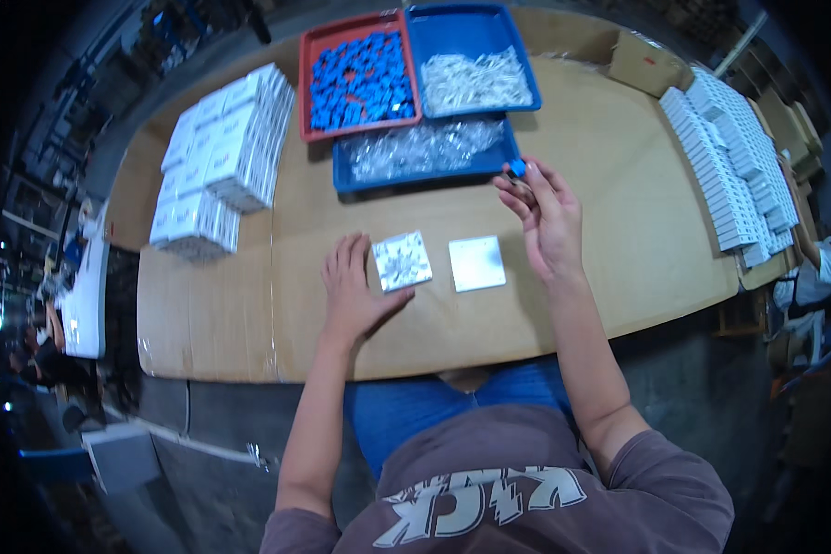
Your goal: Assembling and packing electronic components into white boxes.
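My left hand (353, 288) rests on the cardboard-covered table, fingers spread, its thumb and fingertips around the near left corner of a square white piece (403, 261) with a grey mottled face. Just right of that lies a plain white square plate (477, 264), flat and untouched. My right hand (547, 208) is raised over the table near the trays, pinching a small blue part (517, 168) between thumb and fingers. The blue part resembles those heaped in the red tray (302, 83); its exact kind is too small to make out.
A blue tray (523, 37) holds small whitish pieces; a nearer blue tray (342, 183) holds clear plastic bags. White boxes (235, 138) are stacked at the left. More white pieces (725, 166) stand in rows at the right, by a cardboard flap (642, 63).
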A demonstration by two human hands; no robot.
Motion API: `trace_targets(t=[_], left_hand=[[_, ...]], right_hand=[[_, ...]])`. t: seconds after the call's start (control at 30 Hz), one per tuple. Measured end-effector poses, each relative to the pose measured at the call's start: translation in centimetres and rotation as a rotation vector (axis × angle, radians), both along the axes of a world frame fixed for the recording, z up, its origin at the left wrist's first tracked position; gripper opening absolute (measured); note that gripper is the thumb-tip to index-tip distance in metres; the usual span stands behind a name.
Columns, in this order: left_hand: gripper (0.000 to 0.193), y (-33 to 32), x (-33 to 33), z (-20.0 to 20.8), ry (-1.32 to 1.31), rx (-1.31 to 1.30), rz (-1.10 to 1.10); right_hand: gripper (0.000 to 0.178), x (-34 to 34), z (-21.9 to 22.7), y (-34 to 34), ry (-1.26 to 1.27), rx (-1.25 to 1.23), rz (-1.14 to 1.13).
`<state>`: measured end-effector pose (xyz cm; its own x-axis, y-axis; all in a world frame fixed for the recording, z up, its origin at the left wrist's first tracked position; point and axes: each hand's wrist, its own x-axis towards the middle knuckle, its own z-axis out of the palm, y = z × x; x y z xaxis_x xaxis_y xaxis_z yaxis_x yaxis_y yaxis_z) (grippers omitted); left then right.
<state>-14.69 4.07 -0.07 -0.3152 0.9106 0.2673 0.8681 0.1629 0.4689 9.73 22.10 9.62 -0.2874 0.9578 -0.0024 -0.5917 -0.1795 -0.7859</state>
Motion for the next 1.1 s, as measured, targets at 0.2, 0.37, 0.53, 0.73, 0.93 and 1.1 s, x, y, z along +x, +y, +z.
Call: trace_targets(t=[0.2, 0.37, 0.53, 0.73, 0.93, 1.1], left_hand=[[0.093, 0.7, 1.3, -0.7, -0.015, 0.037, -0.019], [0.093, -3.0, 4.9, -0.5, -0.018, -0.025, 0.023], [0.094, -4.6, 7.0, -0.5, -0.003, 0.006, 0.1], [0.091, -4.6, 6.3, -1.6, -0.028, 0.143, 0.148], [0.071, -4.7, 6.4, -2.2, -0.029, 0.131, 0.113], [0.07, -4.7, 6.4, -2.2, -0.019, 0.134, 0.114]], right_hand=[[0.041, 3.3, -6.9, -3.0, -0.19, -0.111, 0.045], [0.038, 2.8, -5.6, -5.2, -0.315, -0.053, 0.143], [0.04, 1.2, -7.6, -5.2, -0.394, 0.051, 0.256], [0.039, -2.1, -8.7, -5.0, -0.57, 0.221, 0.363], [0.037, -4.5, -10.3, -5.2, -0.634, 0.333, 0.485], [0.035, -6.0, -9.5, -6.3, -0.892, 0.7, 0.457]])
